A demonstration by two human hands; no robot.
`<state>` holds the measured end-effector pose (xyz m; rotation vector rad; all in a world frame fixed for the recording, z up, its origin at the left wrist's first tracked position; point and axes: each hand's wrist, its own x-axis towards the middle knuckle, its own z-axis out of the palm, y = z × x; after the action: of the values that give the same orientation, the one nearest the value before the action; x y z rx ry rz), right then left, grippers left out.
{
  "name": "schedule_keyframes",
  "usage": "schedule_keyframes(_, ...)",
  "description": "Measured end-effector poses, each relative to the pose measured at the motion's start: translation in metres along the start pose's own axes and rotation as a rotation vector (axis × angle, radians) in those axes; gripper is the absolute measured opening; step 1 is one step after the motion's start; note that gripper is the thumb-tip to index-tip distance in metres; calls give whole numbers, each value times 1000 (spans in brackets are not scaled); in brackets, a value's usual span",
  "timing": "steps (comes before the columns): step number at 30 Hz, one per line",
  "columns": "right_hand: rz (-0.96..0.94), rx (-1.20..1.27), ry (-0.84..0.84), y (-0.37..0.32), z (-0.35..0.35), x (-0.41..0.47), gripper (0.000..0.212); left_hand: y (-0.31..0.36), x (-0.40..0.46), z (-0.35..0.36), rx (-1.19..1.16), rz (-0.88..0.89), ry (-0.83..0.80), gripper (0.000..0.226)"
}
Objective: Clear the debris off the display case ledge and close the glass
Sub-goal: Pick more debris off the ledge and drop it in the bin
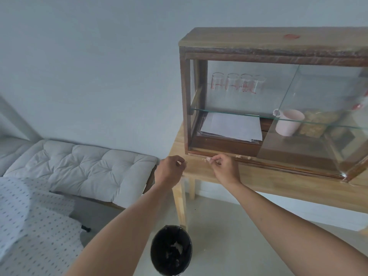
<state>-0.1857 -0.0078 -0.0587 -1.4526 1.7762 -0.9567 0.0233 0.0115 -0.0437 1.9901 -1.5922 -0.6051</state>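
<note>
A wooden display case (pixel 184 100) stands on a light wooden table (pixel 278 182). Its sliding glass pane (pixel 318 120) covers the right part, so the left side stands uncovered. Pale crumbs of debris (pixel 242 156) lie along the case's front ledge (pixel 278 166). My right hand (pixel 224 167) is at the ledge's left end, fingertips pinched on a small pale scrap. My left hand (pixel 171 170) hovers just left of the table corner, thumb and finger pinched on a tiny scrap. A black bin (pixel 171 250) on the floor below holds several pale scraps.
Inside the case are several glass tumblers (pixel 237 83) on a glass shelf, a stack of white paper (pixel 233 127), a pink mug (pixel 288 124) and a pack of food. A cushioned grey bench (pixel 79 166) stands to the left, with dotted fabric (pixel 29 226) nearer.
</note>
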Motion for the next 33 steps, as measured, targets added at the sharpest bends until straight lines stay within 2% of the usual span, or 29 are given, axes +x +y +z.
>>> schedule_keyframes(2, -9, 0, -19, -5, 10, -10, 20, -14, -5, -9, -17, -20, 7, 18)
schedule_keyframes(15, -66, -54, -281, -18, 86, -74, 19, -104, -50, -29, -23, -155, 64, 19)
schedule_keyframes(33, 71, -259, -547, 70, 177, -104, 22, -212, -97, 41, -18, -467, -58, 15)
